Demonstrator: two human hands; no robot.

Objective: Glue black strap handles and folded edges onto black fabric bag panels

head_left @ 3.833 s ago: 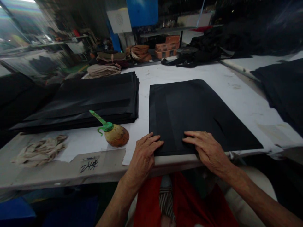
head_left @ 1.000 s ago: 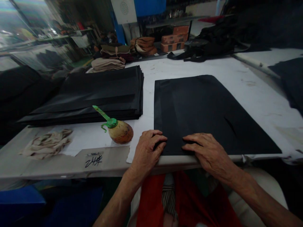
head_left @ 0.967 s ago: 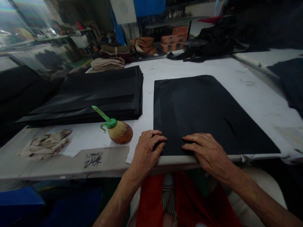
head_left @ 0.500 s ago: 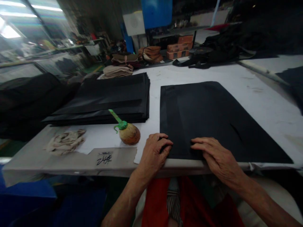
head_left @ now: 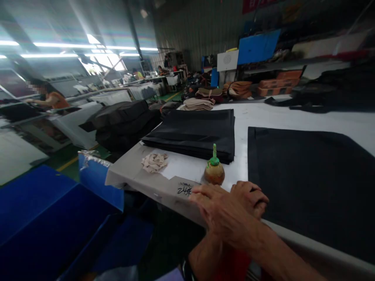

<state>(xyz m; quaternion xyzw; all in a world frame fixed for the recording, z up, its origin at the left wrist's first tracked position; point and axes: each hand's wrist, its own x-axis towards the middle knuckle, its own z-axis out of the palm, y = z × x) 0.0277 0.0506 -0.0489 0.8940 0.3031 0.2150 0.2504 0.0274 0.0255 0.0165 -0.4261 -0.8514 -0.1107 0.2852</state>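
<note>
My right hand (head_left: 218, 208) reaches left across my left wrist. Its fingers stretch toward the handwritten mark on the table edge, just in front of a round, brown-stained squeeze bottle (head_left: 214, 173) with a green spout; nothing shows in the hand. Behind it, my left hand (head_left: 249, 197) rests at the near left corner of a flat black panel (head_left: 307, 175), fingers loosely bent with a gap at the thumb. A stack of similar black panels (head_left: 193, 128) lies beyond the bottle. A crumpled beige cloth (head_left: 154, 162) sits left of the bottle.
Blue boxes (head_left: 43, 210) stand on the floor at the left, beside the table. A dark pile (head_left: 123, 121) is behind them. Folded beige pieces (head_left: 199, 104), brown bundles (head_left: 237, 89) and orange-brown blocks (head_left: 278, 84) line the table's far side. Another person (head_left: 52, 99) works far left.
The view has swung left, bringing in the blue boxes and another person. My right hand has left the black panel and crossed over my left wrist toward the bottle. The left stays near the panel's corner.
</note>
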